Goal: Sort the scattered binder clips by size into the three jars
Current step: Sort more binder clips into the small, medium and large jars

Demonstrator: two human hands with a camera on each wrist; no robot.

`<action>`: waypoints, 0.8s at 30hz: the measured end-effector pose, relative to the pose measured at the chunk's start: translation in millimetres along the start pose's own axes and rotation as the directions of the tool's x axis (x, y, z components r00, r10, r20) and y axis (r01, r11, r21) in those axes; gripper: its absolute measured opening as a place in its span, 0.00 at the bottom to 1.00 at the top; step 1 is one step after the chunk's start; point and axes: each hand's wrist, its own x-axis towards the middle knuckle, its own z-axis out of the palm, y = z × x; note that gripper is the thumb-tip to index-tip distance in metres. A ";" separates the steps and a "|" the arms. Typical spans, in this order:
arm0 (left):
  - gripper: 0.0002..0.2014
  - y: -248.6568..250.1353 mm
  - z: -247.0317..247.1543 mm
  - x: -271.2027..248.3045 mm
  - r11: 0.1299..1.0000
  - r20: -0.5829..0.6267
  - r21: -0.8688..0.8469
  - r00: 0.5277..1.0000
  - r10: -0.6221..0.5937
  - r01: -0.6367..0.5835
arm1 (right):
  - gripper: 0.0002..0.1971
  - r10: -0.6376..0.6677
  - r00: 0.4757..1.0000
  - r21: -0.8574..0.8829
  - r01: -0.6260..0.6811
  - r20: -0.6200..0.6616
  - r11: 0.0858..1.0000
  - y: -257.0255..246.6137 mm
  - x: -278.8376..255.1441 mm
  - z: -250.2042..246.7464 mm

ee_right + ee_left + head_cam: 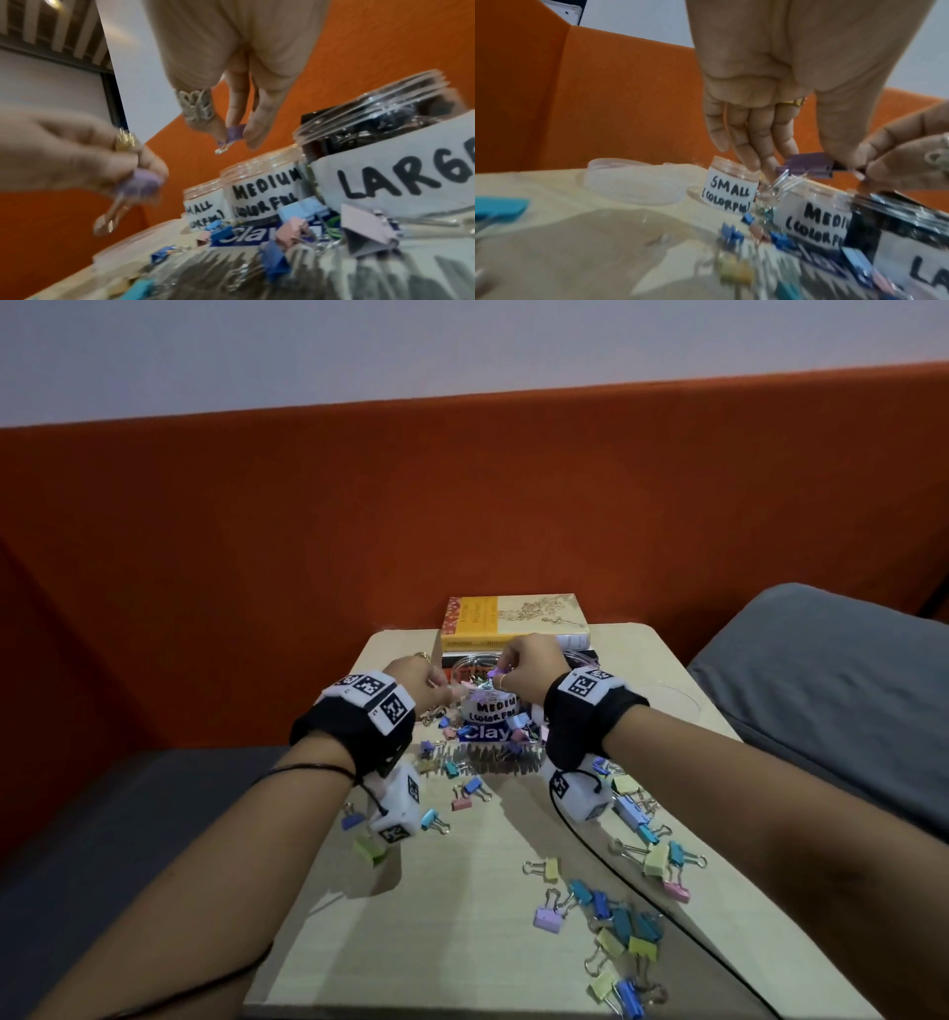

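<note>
1. Purple was the colour of the binder clip (494,671) that the right hand (531,666) pinched above the jar marked MEDIUM (490,711) in the head view; the left hand (416,683) hung just left of that jar, its fingers curled, what they held too small to tell. Loose pastel clips (624,924) lay scattered over the pale wooden desk (462,891), thickest at the near right, and a stack of books (513,621) stood behind the jars.

2. Left wrist view: the left hand (782,91) pointed down, fingers (750,142) together, their tips over the gap between the SMALL jar (727,190) and the MEDIUM jar (813,219). A purple clip (808,167) was at its thumb tip, with the right hand (906,158) touching it from the right. A clear lid (631,182) lay on the desk.

3. Right wrist view: the right hand (231,71) pinched a purple clip (235,133) between thumb and fingers above the MEDIUM jar (262,194). The left hand (77,152) pinched a second, blurred purple clip (144,182). The LARGE jar (385,162) stood nearest.
</note>
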 end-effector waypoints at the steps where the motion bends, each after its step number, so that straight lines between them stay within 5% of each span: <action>1: 0.18 6.2 -2.9 4.3 1.000 -0.032 -0.024 1.000 -0.001 0.001 | 0.04 0.007 1.000 -0.037 -0.007 -0.005 0.999 0.3 3.0 1.6; 6: 0.20 33.4 -0.5 27.2 0.994 -0.179 -0.076 0.980 -0.086 0.073 | 0.13 -0.037 0.993 -0.188 0.057 0.110 0.981 8.2 9.3 -1.3; 9: 0.20 42.2 10.9 40.6 0.995 -0.182 -0.083 0.981 -0.063 0.049 | 0.12 -0.141 0.988 -0.176 0.150 0.064 0.973 16.9 1.3 -21.9; 13: 0.17 50.6 24.8 54.1 0.999 -0.146 -0.038 0.989 -0.011 0.006 | 0.11 -0.119 0.993 -0.153 0.115 -0.015 0.981 43.0 -16.0 -52.1; 16: 0.25 54.2 31.5 55.0 0.991 -0.014 0.129 0.999 -0.029 0.030 | 0.08 -0.038 0.999 -0.176 0.041 0.017 0.984 68.8 -29.9 -71.4; 18: 0.28 59.3 34.7 51.7 0.971 -0.027 0.239 0.999 -0.018 0.024 | 0.07 0.041 0.997 -0.206 -0.028 0.059 0.978 84.0 -40.3 -80.1; 24: 0.17 89.4 52.5 13.9 0.960 -0.061 0.168 0.969 0.238 -0.226 | 0.10 0.235 0.953 -0.285 -0.174 0.194 0.943 118.5 -69.4 -85.8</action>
